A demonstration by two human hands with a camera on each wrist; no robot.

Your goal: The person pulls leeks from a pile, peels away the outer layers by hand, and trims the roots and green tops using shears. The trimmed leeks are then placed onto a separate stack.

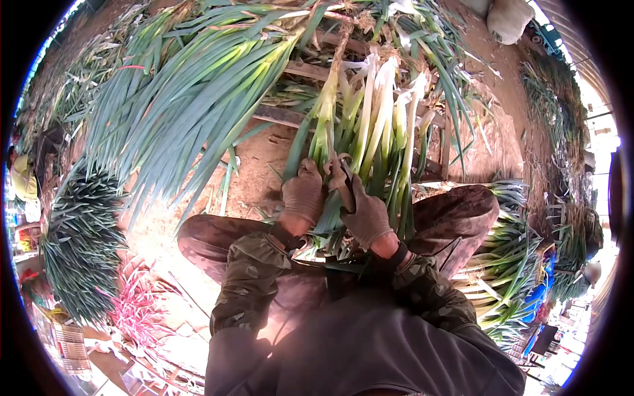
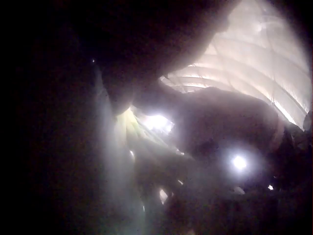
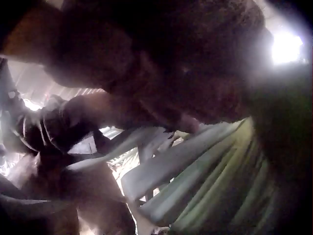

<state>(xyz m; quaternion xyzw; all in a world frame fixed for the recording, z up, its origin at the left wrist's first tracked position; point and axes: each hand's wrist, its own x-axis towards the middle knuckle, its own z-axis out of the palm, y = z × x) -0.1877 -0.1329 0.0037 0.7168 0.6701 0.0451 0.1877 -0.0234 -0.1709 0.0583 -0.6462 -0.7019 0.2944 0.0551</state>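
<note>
I'm looking down on a brown dirt floor (image 1: 261, 155), with harsh light bleaching its near left stretch. There's a pale sack (image 1: 510, 20) far right, a ribbed curved wall (image 1: 584, 49) beyond it, and overhead, a pale arched roof (image 2: 254, 58) glowing.

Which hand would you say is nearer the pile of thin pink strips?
Left. The gloved left hand is right of the pink strips; the gloved right hand is farther right.

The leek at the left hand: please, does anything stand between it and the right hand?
Yes: in the head view, a tan strip of leaf lies between the leek and the right hand. Nothing visible separates the left hand from it.
</note>
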